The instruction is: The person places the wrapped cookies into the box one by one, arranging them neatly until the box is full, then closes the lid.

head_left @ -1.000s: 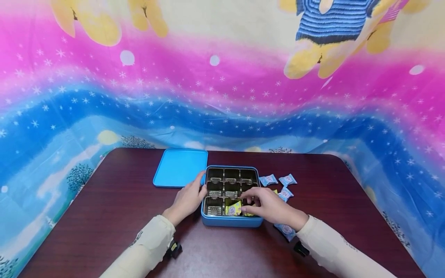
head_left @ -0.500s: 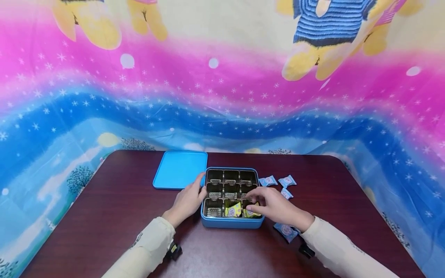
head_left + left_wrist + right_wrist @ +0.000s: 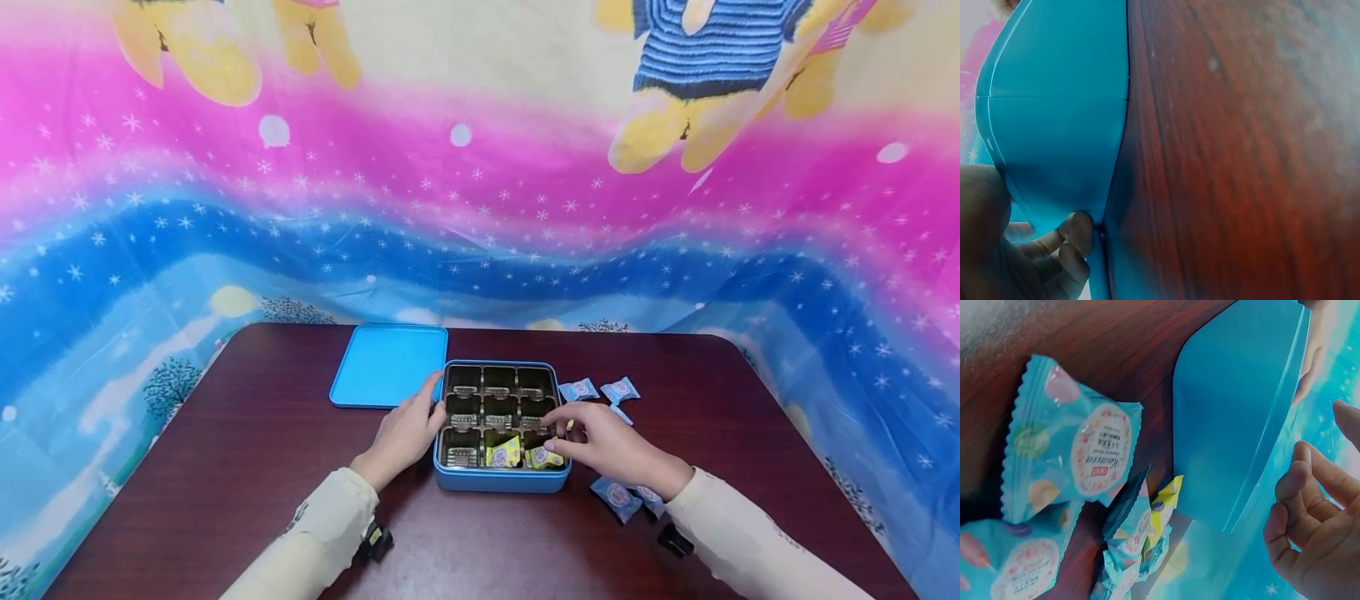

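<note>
Fingers (image 3: 564,412) of the right hand (image 3: 611,443) are seen loosely bent, apart from the thumb, with nothing grasped, at the front right of the blue box (image 3: 498,481). Whether a packet is touched by the thumb cannot be told. The left hand (image 3: 405,433) is laid against the box's left side, fingers relaxed. One yellow packet (image 3: 544,457) is noted in the box's front right compartment, another yellow packet (image 3: 503,452) in its front middle one. Blue packets (image 3: 617,498) are scattered right of the box, some partly covered by the right hand; a third yellow one is glimpsed among them. Left of the box, toward the back, the blue lid (image 3: 390,367) is laid on the dark table (image 3: 247,467). Beyond the box, a patterned cloth (image 3: 480,192) is hung.
</note>
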`<state>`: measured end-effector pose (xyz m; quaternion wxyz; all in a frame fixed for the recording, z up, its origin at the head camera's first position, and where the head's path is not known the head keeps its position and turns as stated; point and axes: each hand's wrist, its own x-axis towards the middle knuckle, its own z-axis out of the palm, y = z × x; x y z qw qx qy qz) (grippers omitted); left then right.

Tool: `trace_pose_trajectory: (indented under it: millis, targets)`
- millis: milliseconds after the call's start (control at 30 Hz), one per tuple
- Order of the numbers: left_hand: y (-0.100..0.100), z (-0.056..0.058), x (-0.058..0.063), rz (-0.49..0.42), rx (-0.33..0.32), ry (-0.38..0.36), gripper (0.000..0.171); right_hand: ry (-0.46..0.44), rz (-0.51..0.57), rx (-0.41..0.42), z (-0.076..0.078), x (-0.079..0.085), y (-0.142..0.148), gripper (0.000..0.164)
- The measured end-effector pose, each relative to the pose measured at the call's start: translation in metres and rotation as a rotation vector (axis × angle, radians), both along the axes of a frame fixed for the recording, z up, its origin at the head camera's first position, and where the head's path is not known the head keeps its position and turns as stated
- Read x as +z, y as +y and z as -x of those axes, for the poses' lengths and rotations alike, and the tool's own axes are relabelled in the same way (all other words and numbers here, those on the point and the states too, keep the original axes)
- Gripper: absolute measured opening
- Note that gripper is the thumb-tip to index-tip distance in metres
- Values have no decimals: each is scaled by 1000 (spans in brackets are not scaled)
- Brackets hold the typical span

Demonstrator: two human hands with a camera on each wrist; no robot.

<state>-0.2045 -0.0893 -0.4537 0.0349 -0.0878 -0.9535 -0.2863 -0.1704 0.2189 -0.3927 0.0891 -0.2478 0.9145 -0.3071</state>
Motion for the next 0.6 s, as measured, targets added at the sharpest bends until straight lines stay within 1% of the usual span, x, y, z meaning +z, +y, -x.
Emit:
trace_pose_trajectory:
  millis: [267,600]
  targets:
    - [0,1,0,0,-1,1,59,46,-20,-15,2,2,7,33]
    - [0,0,-1,-8,-2,0,59,42,-22,-51,7,2,22,34]
